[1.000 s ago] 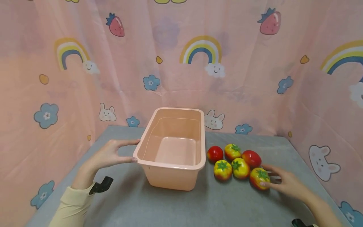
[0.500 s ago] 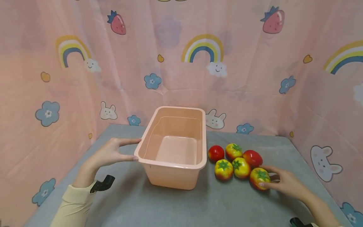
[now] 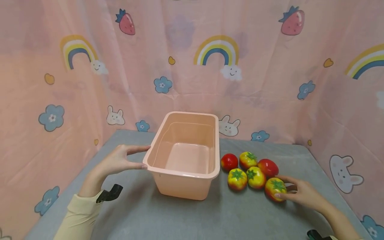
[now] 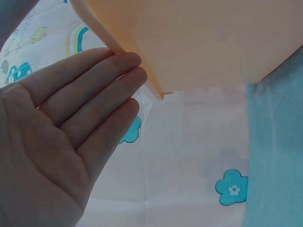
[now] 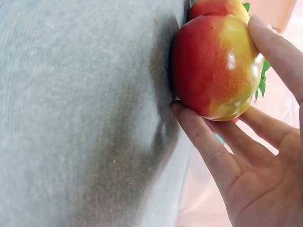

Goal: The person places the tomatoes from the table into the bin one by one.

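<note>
A peach-coloured plastic bin (image 3: 183, 186) stands on the grey table. My left hand (image 3: 115, 160) is at its left side, thumb and fingertips touching the rim; in the left wrist view the fingers (image 4: 102, 97) lie straight against it. On the right, my right hand (image 3: 303, 193) holds a red-and-yellow tomato (image 3: 274, 190) with a green leafy top, shiny like a model. The right wrist view shows the thumb on one side of this tomato (image 5: 218, 66) and the fingers on the other, with the tomato at the table surface.
Beside the bin sit several more tomatoes: a red one (image 3: 229, 162), another red one (image 3: 268, 167) and yellow-red ones (image 3: 237, 179) with green tops. A pink patterned curtain (image 3: 192, 83) hangs behind the table (image 3: 240, 220).
The head view has shifted slightly. Both hands, the bin and the tomatoes keep their places, with the right hand staying around the same tomato.
</note>
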Action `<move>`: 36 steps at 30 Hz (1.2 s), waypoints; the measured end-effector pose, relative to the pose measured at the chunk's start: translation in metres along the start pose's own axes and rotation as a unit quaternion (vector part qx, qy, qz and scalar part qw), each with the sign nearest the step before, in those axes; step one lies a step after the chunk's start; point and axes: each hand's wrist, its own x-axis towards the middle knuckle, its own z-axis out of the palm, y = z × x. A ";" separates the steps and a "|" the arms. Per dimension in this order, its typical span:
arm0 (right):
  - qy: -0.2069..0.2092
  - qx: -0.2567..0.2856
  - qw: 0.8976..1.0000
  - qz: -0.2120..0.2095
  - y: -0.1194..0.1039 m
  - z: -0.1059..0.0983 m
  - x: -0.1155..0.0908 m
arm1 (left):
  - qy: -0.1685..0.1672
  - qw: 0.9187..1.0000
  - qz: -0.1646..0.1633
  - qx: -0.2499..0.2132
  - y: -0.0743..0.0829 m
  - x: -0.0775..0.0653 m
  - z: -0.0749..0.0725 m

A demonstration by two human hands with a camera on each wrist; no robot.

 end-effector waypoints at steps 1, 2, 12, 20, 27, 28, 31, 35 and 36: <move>0.002 0.000 1.000 -0.001 0.000 0.000 0.000 | -0.001 1.000 -0.001 0.000 0.000 0.000 0.000; 0.003 -0.001 1.000 -0.002 0.000 0.000 -0.001 | -0.001 1.000 -0.002 0.000 0.001 0.001 0.000; 0.006 -0.009 1.000 -0.004 0.001 -0.003 -0.002 | -0.004 1.000 -0.011 -0.017 0.001 0.001 0.001; 0.012 -0.009 1.000 -0.007 0.002 -0.013 -0.007 | -0.002 1.000 -0.011 -0.018 -0.001 0.000 0.002; 0.031 -0.015 0.999 -0.011 -0.001 -0.023 -0.009 | -0.002 1.000 -0.011 -0.026 -0.002 -0.002 0.002; 0.033 -0.016 0.999 -0.015 -0.002 -0.024 -0.009 | -0.001 1.000 -0.011 -0.028 -0.002 -0.002 0.002; 0.043 -0.012 0.999 -0.026 -0.006 -0.029 -0.009 | 0.002 0.999 -0.011 -0.031 -0.001 -0.002 0.002; 0.052 -0.013 0.998 -0.025 -0.011 -0.034 -0.008 | 0.003 0.999 -0.013 -0.033 -0.001 -0.001 0.003; 0.052 -0.016 0.998 -0.021 -0.013 -0.036 -0.008 | 0.003 0.999 -0.013 -0.033 -0.001 -0.001 0.003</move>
